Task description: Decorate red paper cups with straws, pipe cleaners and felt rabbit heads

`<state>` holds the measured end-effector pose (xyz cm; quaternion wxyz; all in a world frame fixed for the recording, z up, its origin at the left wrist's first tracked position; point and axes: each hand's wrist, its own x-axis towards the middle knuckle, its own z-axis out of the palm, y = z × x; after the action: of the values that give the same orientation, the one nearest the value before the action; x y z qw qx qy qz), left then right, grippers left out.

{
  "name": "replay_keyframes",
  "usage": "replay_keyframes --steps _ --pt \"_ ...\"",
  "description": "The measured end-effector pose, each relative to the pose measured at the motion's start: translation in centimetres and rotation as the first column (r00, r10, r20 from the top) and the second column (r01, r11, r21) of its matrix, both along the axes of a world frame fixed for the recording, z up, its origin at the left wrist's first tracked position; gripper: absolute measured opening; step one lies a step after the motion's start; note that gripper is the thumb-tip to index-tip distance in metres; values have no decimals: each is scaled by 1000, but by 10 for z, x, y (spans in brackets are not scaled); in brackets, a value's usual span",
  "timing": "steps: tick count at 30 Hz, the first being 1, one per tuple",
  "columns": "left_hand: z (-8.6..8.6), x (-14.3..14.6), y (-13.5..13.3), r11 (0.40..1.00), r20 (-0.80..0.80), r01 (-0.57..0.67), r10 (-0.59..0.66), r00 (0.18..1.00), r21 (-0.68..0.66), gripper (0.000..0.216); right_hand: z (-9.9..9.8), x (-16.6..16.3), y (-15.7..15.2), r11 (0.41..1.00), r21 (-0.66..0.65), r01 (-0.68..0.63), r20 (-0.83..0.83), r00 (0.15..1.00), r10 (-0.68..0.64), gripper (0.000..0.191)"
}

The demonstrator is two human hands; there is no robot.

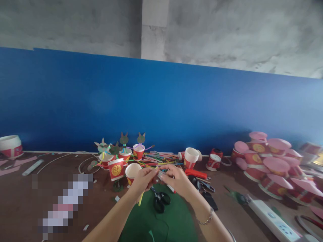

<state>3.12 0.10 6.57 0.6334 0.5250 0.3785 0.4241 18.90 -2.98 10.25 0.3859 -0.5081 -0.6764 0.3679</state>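
Note:
My left hand (pixel 145 179) is closed in a pinch, and a narrow yellow strip (pixel 140 199) sticks out below it. Fingertip to fingertip with it, my right hand (pixel 176 176) is also closed, around a small whitish piece that I cannot make out. Just below both hands, black-handled scissors (pixel 159 201) lie on a round green mat (pixel 176 215). A white paper cup (pixel 133 170) stands beside my left hand, and a red cup (pixel 116 169) with a gold emblem is next to it. Behind my hands lies a heap of coloured strips (pixel 158 156).
Red cups with dark animal heads (pixel 141 138) stand at the back. Stacked red cups with pink discs (pixel 276 164) fill the right side, near a white power strip (pixel 272 218). A red tool (pixel 196 173) lies right of my hands. A blue partition (pixel 161 107) rises behind.

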Motion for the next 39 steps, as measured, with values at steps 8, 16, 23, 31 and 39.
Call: replay_keyframes --steps 8,16,23,31,39 --pt "-6 0 2 985 -29 -56 62 998 162 42 6 -2 -4 1000 -29 0 -10 1000 0 28" --pt "3 1 -3 995 -26 -59 62 998 85 48 6 -1 -5 1000 -17 -15 -4 1000 15 29" --pt "9 -6 1 983 -200 -52 87 976 178 42 -12 7 9 997 32 73 168 983 -77 24" --pt "10 -11 -4 942 -430 61 92 898 329 30 -43 -13 0 993 -119 9 788 609 89 35" --pt "8 -17 0 891 -518 98 165 839 443 26 -36 -20 -5 994 -111 6 834 544 90 39"
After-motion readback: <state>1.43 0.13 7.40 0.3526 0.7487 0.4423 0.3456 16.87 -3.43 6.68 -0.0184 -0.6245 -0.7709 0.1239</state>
